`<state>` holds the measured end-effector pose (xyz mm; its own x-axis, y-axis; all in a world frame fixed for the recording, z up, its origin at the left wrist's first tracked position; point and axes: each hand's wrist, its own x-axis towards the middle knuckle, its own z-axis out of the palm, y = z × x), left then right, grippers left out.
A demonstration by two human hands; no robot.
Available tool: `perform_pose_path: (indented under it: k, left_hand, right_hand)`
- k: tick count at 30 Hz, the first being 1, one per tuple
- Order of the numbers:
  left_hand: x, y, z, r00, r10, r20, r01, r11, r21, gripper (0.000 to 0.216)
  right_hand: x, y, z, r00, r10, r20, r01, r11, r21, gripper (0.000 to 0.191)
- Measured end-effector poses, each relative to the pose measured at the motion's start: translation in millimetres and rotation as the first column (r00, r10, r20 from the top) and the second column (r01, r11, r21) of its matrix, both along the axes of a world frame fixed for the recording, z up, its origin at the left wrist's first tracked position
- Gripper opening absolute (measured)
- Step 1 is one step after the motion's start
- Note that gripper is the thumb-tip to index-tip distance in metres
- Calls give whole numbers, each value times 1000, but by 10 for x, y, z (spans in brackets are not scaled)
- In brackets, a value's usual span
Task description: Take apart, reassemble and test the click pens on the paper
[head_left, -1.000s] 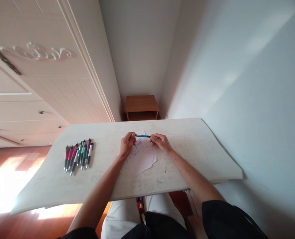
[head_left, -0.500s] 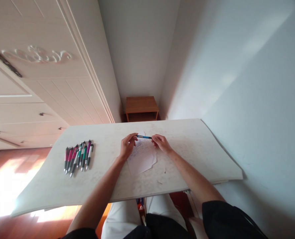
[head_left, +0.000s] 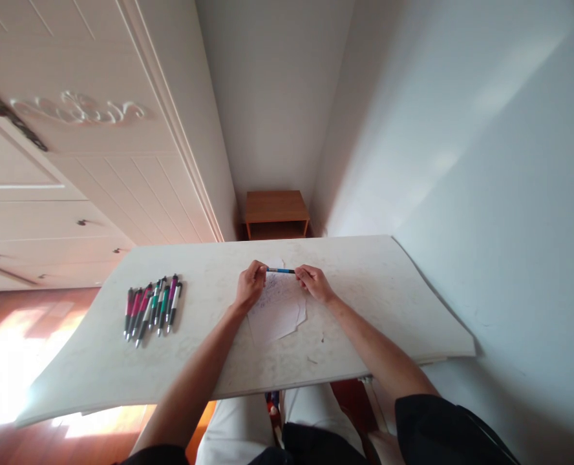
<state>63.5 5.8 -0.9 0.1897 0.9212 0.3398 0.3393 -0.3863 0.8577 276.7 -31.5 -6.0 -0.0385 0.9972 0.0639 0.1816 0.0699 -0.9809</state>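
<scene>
A blue pen with dark ends lies level between my two hands, above the upper part of some paper sheets. My left hand is closed on the pen's left end. At its right end, my right hand pinches the dark part between thumb and fingers. The paper below carries scribbled blue writing near its top; its lower part is plain. Fingertips hide both tips of the pen.
Several pens in pink, green, purple and white lie side by side on the left of the white table. Behind the table stands a small wooden stand. A cabinet is at left, a wall at right.
My left fingers have curled in more tightly around the pen's left end. The pen stays between both hands, and the view has shifted slightly.
</scene>
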Motion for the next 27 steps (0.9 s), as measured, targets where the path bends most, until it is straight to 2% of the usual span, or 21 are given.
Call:
perform_pose_path:
  k: [6,12,16,23,27]
  left_hand:
    - [-16,12,-14,998,27,-59,-27,1000,-2,32]
    - [-24,11,-4,995,44,-87,-48,998,-44,34]
    - [-32,28,-12,996,38,-75,-44,996,-80,36]
    - [-9,40,10,998,58,-37,-63,983,-173,48]
    - [1,27,15,995,74,71,-56,972,-227,53]
  right_hand:
    - [-5,-3,6,993,-8,114,-3,996,91,48]
    - [-8,-10,19,988,-17,156,-4,991,134,48]
    - [-10,-22,17,982,-26,186,-7,984,176,47]
    - [-7,-17,50,952,-54,302,-57,936,347,46]
    - [-35,-22,106,947,-42,317,-71,938,338,45]
